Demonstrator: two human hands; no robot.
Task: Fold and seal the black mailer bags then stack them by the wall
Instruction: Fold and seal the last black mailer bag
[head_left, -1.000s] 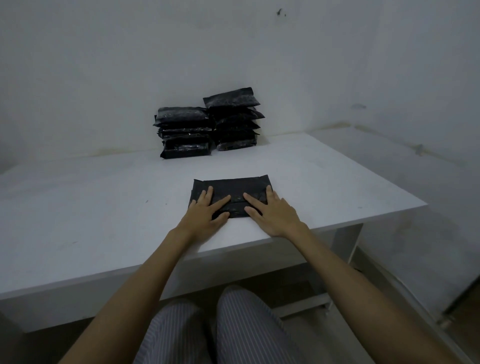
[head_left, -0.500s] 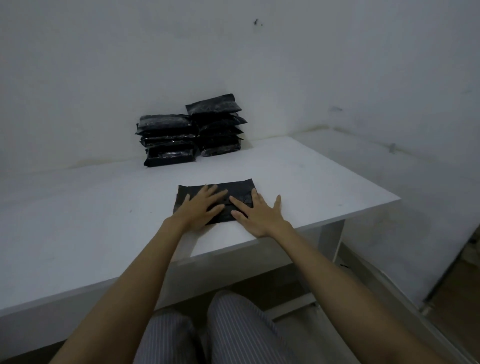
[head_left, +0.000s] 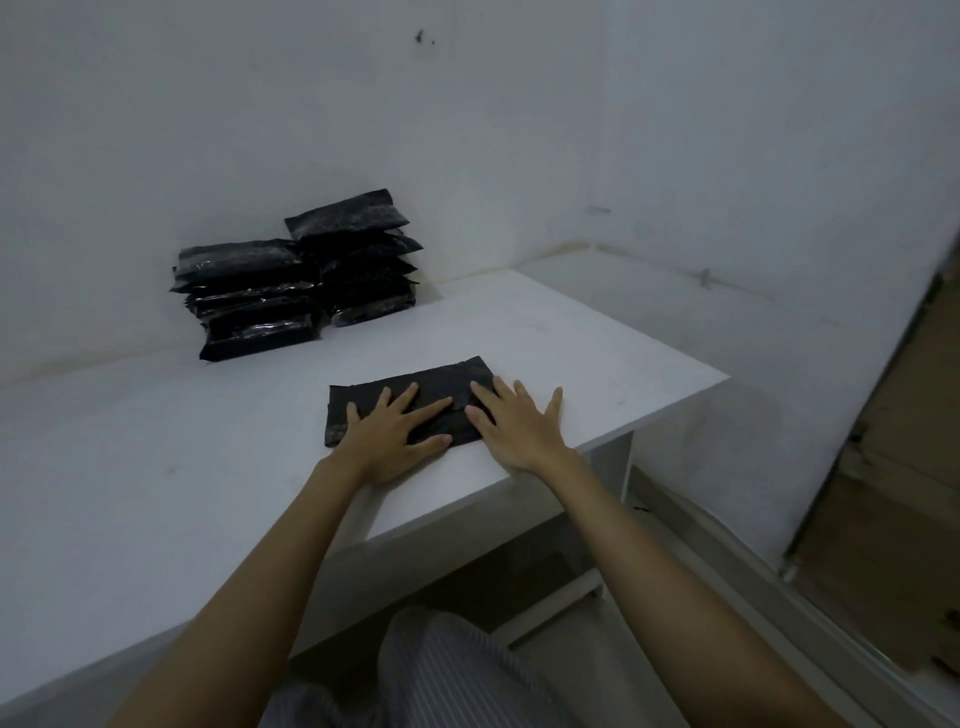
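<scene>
Near the front edge of the white bench (head_left: 156, 493), head view: one folded black mailer bag (head_left: 415, 402) lies flat, long side across. Left hand (head_left: 387, 439) rests palm-down on its left half, fingers (head_left: 423, 415) straight and spread, thumb lying along the bag's near edge. Right hand (head_left: 511, 428) sits flat over the bag's right end, fingers straight and splayed; index and middle on the bag, the outer ones and most of the palm on bare bench just beside it. Neither hand curls round anything, both only press down. Hands are close, index tips nearly meeting over the bag's centre. At the back against the wall (head_left: 260, 130): two stacks of sealed black bags side by side, touching. Left stack (head_left: 249, 299) lower; right stack (head_left: 363, 260) taller, top bag tilted. Bag count per stack too dark to tell. Below the bench edge, the person's striped trousers (head_left: 441, 670). Brown door (head_left: 893, 493) at far right.
</scene>
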